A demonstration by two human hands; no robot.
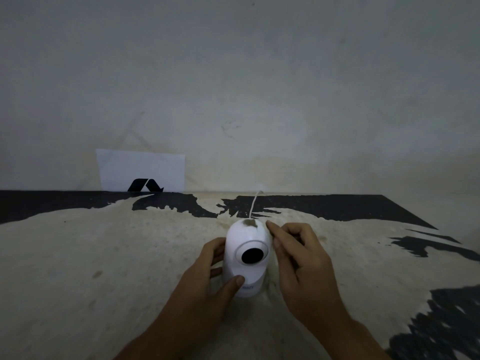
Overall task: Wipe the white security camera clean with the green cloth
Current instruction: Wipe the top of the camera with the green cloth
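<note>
The white security camera (246, 258) stands upright on the table, its round black lens facing me. A brown dirt smudge (249, 223) marks its top. My left hand (211, 279) grips the camera's lower body from the left, thumb across the front. My right hand (298, 258) is at the camera's right side, fingers curled, fingertips touching the upper right of its head. A thin white cable (254, 203) runs from behind the camera toward the wall. No green cloth is in view.
The table (104, 255) is covered with a cream and black patterned cloth. A white paper sheet (141, 170) with a black logo leans on the grey wall at the back left. The table's right edge slants at the far right.
</note>
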